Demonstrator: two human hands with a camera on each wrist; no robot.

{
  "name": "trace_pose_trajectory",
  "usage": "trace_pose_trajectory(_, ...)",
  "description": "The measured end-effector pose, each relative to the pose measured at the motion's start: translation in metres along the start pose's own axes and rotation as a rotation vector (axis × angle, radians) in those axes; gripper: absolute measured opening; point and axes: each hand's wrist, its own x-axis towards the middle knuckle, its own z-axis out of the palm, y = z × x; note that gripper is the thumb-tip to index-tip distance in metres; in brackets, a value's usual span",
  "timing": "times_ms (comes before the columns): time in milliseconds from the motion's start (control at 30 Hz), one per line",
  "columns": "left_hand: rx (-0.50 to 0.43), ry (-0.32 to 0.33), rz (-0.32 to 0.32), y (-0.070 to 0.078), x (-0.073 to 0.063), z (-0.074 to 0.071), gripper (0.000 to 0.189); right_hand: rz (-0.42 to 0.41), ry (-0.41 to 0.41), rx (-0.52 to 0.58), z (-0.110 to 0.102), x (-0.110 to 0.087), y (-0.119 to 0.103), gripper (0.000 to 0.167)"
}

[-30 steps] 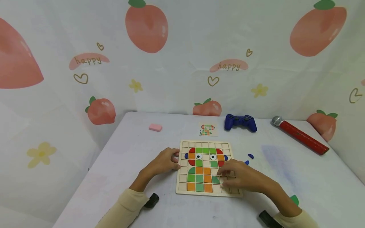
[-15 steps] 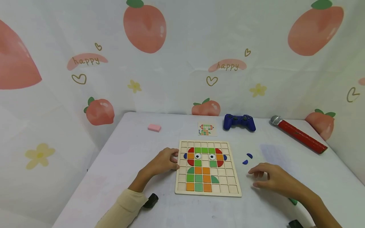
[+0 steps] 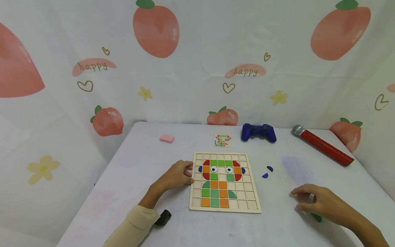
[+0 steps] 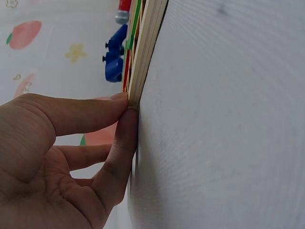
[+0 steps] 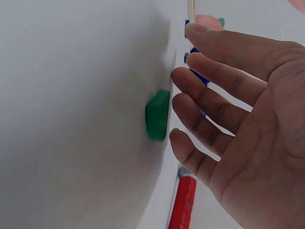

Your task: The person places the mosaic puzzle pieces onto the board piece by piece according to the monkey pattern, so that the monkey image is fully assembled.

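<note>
In the head view a wooden grid board (image 3: 242, 195) lies mid-table, bearing a figure of red, green, orange and blue pieces with two eye pieces. My left hand (image 3: 177, 176) pinches its left edge; in the left wrist view the thumb (image 4: 90, 114) and a finger meet at the board's side (image 4: 145, 62). Right of the board, my right hand (image 3: 321, 204) hovers with nothing in it, fingers loosely bent and apart. Under it lies a green piece (image 3: 316, 217), partly hidden by the hand; the right wrist view shows this green block (image 5: 157, 115) near the fingertips.
Two blue half-round pieces (image 3: 270, 168) lie right of the board. Behind it are a small pattern card (image 3: 224, 140), a blue game controller (image 3: 258, 132) and a pink block (image 3: 167, 138). A red microphone (image 3: 327, 147) lies at the back right. A printed cloth hangs behind the table.
My right hand has moved off the board, rightward and toward the near side, to over the green piece. My left hand stays at the board's edge.
</note>
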Motion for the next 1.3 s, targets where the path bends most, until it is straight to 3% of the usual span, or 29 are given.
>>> trace_pose_trajectory(400, 0.002, -0.005, -0.007, -0.003, 0.001, 0.000, 0.065, -0.007, 0.003, -0.024, -0.005, -0.016, 0.021, 0.042)
trace_pose_trajectory(867, 0.000, -0.005, -0.005, -0.001, 0.001, 0.000, 0.065, 0.076, -0.027, -0.034, -0.002, -0.028, 0.038, 0.056)
trace_pose_trajectory(1000, 0.002, -0.001, -0.009, 0.000, 0.001, 0.001, 0.065, 0.083, -0.033, -0.034, -0.001, -0.030, 0.041, 0.051)
trace_pose_trajectory(1300, 0.000, -0.001, -0.018, 0.000, 0.000, 0.000, 0.065, 0.015, -0.001, -0.023, -0.001, -0.028, 0.040, 0.033)
